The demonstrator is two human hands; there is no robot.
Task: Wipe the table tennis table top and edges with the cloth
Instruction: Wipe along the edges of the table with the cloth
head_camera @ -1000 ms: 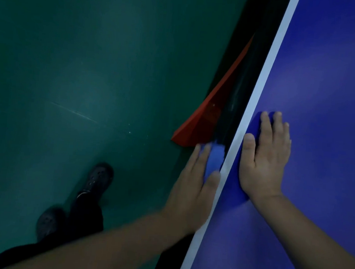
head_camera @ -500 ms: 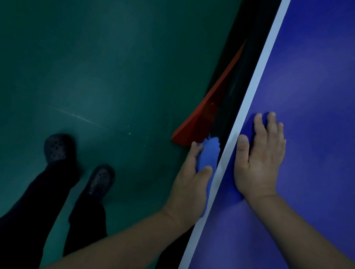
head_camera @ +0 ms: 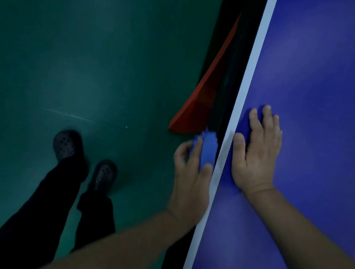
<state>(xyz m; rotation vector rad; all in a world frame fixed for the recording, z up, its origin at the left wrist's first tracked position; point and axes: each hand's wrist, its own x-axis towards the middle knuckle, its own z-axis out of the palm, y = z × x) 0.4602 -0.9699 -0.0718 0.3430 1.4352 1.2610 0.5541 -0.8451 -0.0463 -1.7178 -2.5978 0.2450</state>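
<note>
Smooth matt table top [head_camera: 323, 81], soft cloth [head_camera: 208, 149]

Dim indoor light, green floor [head_camera: 82, 64] falling to near black at the upper corners, soft sheen on the blue tabletop [head_camera: 324, 71], left hand [head_camera: 190, 177] and cloth [head_camera: 207, 149] motion-blurred, white edge line [head_camera: 253, 64] bowed by wide-angle distortion, faint shadow beside the right hand [head_camera: 257, 156].

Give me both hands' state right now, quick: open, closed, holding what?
Left hand: closed on the blue cloth, held against the table's side edge.
Right hand: open, holding nothing, flat on the blue table top.
</note>
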